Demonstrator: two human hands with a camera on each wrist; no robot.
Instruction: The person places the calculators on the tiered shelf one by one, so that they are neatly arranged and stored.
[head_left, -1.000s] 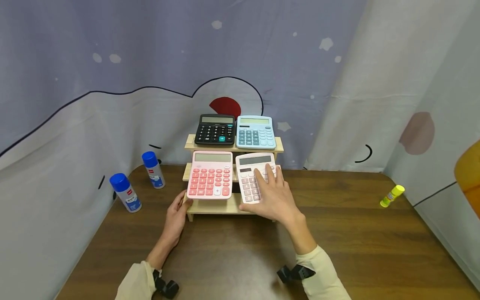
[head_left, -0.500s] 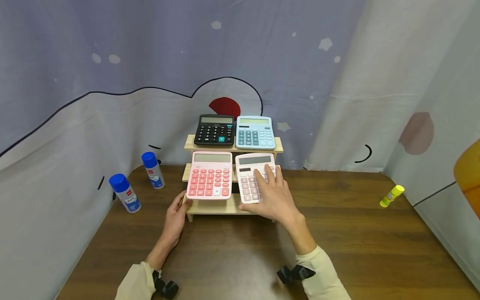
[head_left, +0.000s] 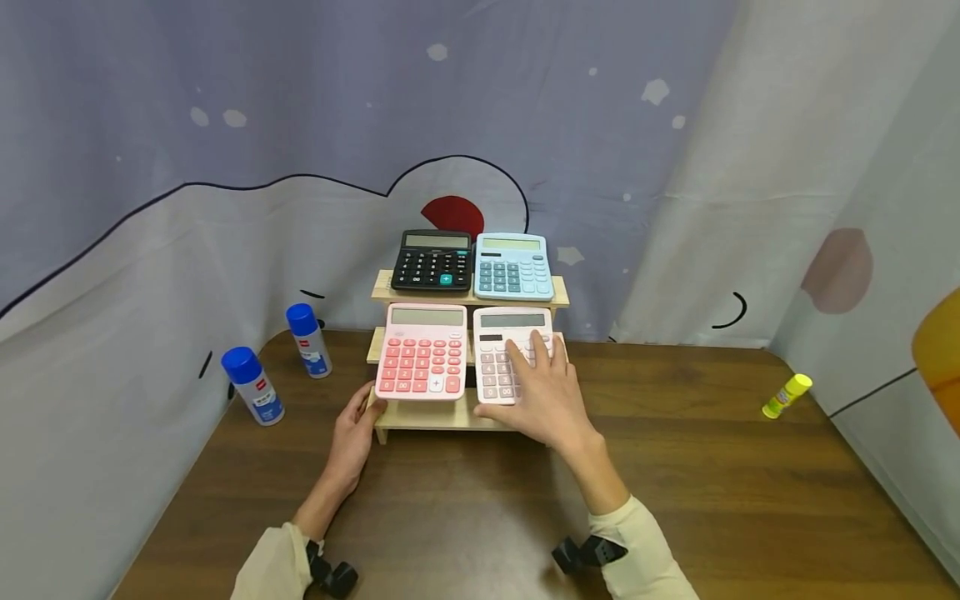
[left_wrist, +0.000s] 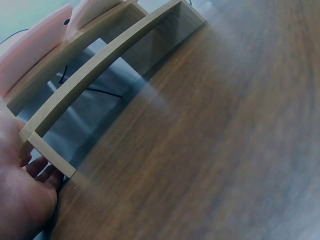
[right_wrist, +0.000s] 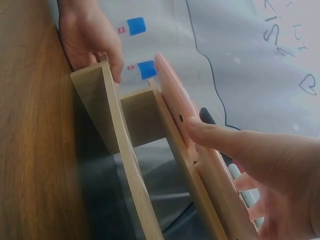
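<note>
A three-tier wooden stand (head_left: 435, 416) holds several desk calculators. My left hand (head_left: 351, 437) grips the left end of its lowest shelf, thumb above; some of its fingers are hidden in the head view. A pink calculator (head_left: 422, 354) leans on the front tiers at left. Beside it leans a pale pink calculator (head_left: 513, 320). Over that one's lower right part my right hand (head_left: 546, 400) holds it, thumb at the bottom edge and fingers spread across the keys and right side. In the right wrist view the thumb (right_wrist: 215, 137) meets its edge.
A black calculator (head_left: 432, 262) and a light blue calculator (head_left: 513, 268) lean on the top tier. Two blue-capped bottles (head_left: 255, 390) stand at left on the wooden table (head_left: 712, 500). A yellow glue stick (head_left: 786, 396) stands at right. A patterned curtain (head_left: 300, 100) hangs behind.
The pale pink calculator has turned slightly and now stands straighter, its lower edge shifted a little left. My right hand has moved slightly with it. The left hand has kept its place.
</note>
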